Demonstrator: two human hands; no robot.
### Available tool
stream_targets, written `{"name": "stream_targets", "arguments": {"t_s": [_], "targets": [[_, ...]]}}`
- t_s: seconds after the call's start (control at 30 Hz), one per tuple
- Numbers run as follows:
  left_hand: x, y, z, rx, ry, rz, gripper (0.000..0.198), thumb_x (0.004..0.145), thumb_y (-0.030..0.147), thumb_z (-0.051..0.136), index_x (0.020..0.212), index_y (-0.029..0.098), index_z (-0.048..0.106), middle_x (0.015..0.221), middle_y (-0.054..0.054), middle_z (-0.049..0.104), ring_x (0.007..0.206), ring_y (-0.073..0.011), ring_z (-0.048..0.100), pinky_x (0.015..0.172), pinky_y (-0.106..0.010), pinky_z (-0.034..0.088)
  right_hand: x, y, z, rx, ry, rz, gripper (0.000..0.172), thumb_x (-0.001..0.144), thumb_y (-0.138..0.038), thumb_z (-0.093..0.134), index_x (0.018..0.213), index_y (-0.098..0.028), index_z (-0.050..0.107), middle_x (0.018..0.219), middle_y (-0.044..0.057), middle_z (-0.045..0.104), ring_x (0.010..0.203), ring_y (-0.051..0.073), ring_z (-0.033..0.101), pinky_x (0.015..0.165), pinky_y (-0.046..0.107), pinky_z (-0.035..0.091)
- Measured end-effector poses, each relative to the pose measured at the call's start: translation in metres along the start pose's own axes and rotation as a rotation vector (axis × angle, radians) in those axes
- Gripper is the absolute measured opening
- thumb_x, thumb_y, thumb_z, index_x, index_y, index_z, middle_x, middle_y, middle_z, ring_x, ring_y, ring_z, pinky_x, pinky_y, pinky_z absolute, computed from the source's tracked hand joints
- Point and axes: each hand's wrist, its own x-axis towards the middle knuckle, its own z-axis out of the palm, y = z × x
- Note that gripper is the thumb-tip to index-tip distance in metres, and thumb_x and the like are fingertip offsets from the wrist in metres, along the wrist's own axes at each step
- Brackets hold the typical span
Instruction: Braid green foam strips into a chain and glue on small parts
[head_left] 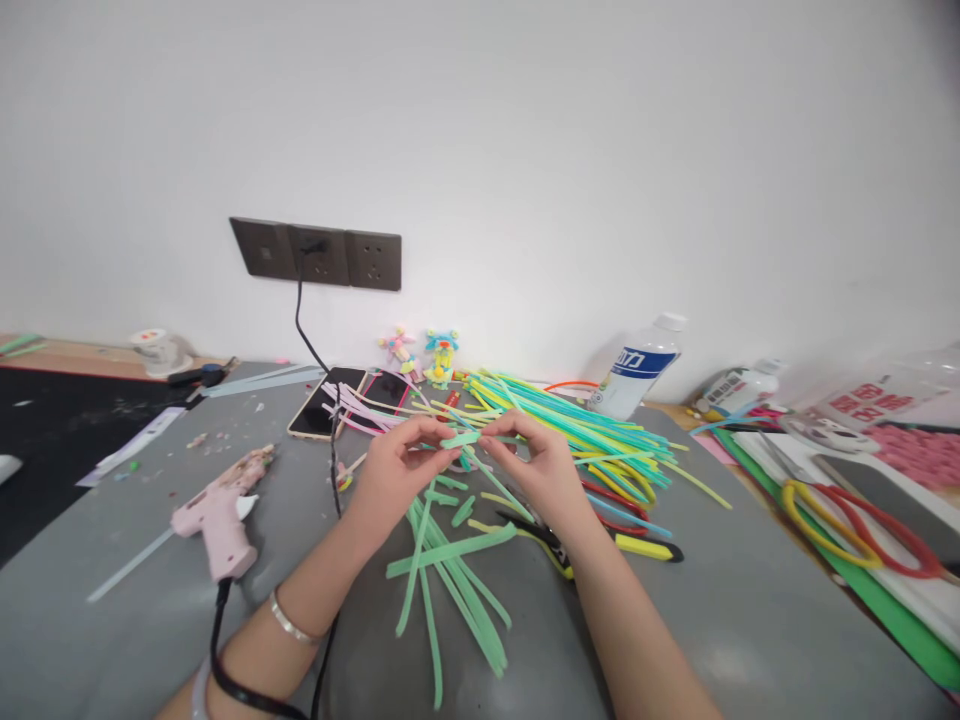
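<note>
Between my two hands is a short, light green pipe cleaner piece, folded or bundled. My left hand pinches its left end between thumb and fingertips. At the other end, the thumb and index finger of my right hand close on it. Below my hands lie several short cut green pieces and a loose heap of longer green pipe cleaners. Black-bladed cutters with yellow on the handle lie partly hidden beside my right wrist.
A pink glue gun rests at left, its black cord crossing my left forearm. Behind are phones, two small pipe cleaner figures, a pile of yellow and teal pipe cleaners and a tilted bottle. Scissors lie at right.
</note>
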Motion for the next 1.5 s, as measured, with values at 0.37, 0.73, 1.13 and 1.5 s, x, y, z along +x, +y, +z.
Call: {"name": "stream_targets", "arguments": {"t_s": [0.37, 0.73, 1.13, 1.5], "targets": [[-0.0009, 0.0015, 0.0018, 0.004, 0.022, 0.023, 0.014, 0.072, 0.025, 0.075, 0.082, 0.015, 0.069, 0.079, -0.004, 0.069, 0.074, -0.0166, 0.067, 0.064, -0.025, 0.059, -0.0009, 0.0006, 0.002, -0.041, 0.009, -0.023, 0.011, 0.081, -0.023, 0.067, 0.072, -0.019, 0.063, 0.07, 0.002, 0.065, 0.063, 0.016, 0.057, 0.056, 0.026, 0.043], [0.0006, -0.0006, -0.0006, 0.055, 0.088, 0.018, 0.011, 0.073, 0.025, 0.073, 0.079, 0.016, 0.073, 0.076, -0.004, 0.073, 0.068, -0.0154, 0.068, 0.063, -0.023, 0.058, -0.0005, 0.0019, 0.0023, -0.072, 0.002, -0.043, 0.006, 0.083, -0.023, 0.064, 0.081, -0.021, 0.069, 0.081, 0.005, 0.071, 0.076, 0.02, 0.065, 0.068, 0.031, 0.051], [0.0004, 0.0013, -0.0007, 0.124, 0.073, 0.013, 0.013, 0.075, 0.028, 0.072, 0.077, 0.015, 0.072, 0.073, -0.004, 0.074, 0.067, -0.0172, 0.069, 0.062, -0.026, 0.059, -0.0031, -0.0004, 0.0025, -0.319, -0.002, -0.136, 0.01, 0.088, -0.019, 0.057, 0.081, -0.021, 0.063, 0.076, 0.003, 0.063, 0.065, 0.017, 0.055, 0.068, 0.032, 0.042], [-0.0008, 0.0005, -0.0014, 0.145, 0.071, 0.052, 0.009, 0.075, 0.024, 0.071, 0.078, 0.016, 0.073, 0.076, -0.004, 0.075, 0.069, -0.017, 0.07, 0.063, -0.025, 0.06, -0.0038, -0.0011, 0.004, -0.342, 0.028, -0.131, 0.01, 0.086, -0.018, 0.06, 0.077, -0.021, 0.062, 0.071, 0.001, 0.063, 0.06, 0.015, 0.051, 0.066, 0.031, 0.039]]}}
